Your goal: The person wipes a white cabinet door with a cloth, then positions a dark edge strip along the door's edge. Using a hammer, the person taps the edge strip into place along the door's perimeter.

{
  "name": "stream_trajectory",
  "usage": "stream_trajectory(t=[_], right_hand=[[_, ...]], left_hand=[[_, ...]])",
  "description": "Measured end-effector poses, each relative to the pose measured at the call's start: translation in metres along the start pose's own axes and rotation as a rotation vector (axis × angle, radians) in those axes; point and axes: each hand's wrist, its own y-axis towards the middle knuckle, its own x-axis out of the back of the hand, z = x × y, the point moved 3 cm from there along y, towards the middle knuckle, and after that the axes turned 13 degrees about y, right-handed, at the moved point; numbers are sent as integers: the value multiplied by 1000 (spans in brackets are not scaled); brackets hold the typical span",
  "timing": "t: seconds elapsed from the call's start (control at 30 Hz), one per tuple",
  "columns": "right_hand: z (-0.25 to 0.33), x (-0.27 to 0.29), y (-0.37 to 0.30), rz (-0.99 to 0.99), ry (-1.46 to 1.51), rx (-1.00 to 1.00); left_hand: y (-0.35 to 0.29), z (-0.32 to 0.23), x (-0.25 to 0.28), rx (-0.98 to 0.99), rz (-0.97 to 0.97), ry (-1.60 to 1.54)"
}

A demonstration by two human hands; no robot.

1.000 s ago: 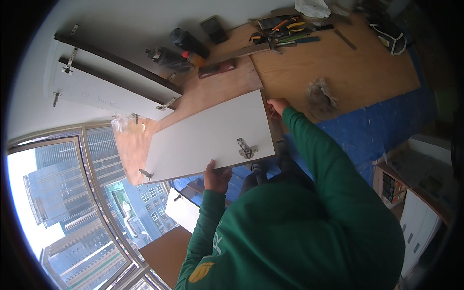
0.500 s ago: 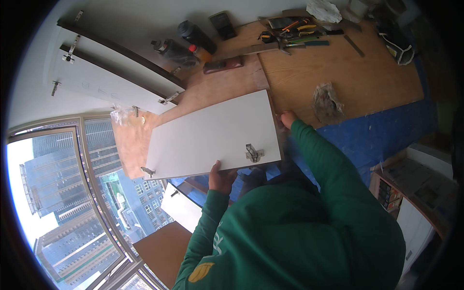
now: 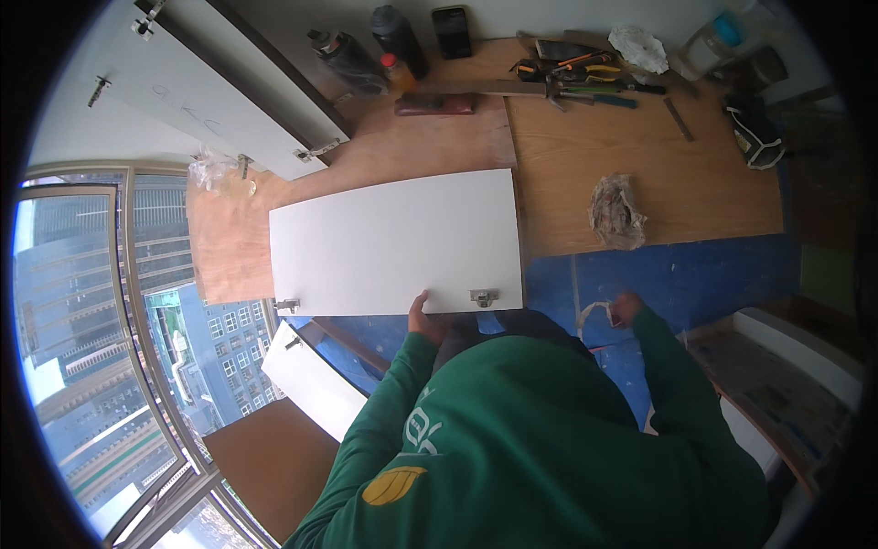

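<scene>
A white cabinet door (image 3: 393, 240) lies flat on the wooden worktop, with a metal hinge (image 3: 483, 297) near its right end and another hinge (image 3: 288, 304) at its left corner. My left hand (image 3: 428, 322) grips the door's near edge, thumb on top and fingers out of sight underneath. To the right of the door, over the blue floor covering, my right hand (image 3: 626, 309) is closed on a thin pale strip (image 3: 590, 314) that curls out to its left. What the strip is made of, I cannot tell.
A crumpled rag (image 3: 616, 210) lies on the worktop (image 3: 732, 197). Hand tools (image 3: 585, 82), bottles (image 3: 400, 46) and a dark red case (image 3: 434, 104) stand or lie along the back. More white doors (image 3: 210, 91) lean at the left wall. Below, a brown board (image 3: 270, 462) stands beside the window.
My right hand has left the door's right edge and moved right and nearer, now with a pale strip in it. The door is turned straighter; my left hand stays at its near edge.
</scene>
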Motion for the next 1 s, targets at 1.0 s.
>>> stream_trajectory(t=[1.0], right_hand=[[301,-298,-223,664,316,542]], left_hand=[[-174,-60,-46,-566,183,501]])
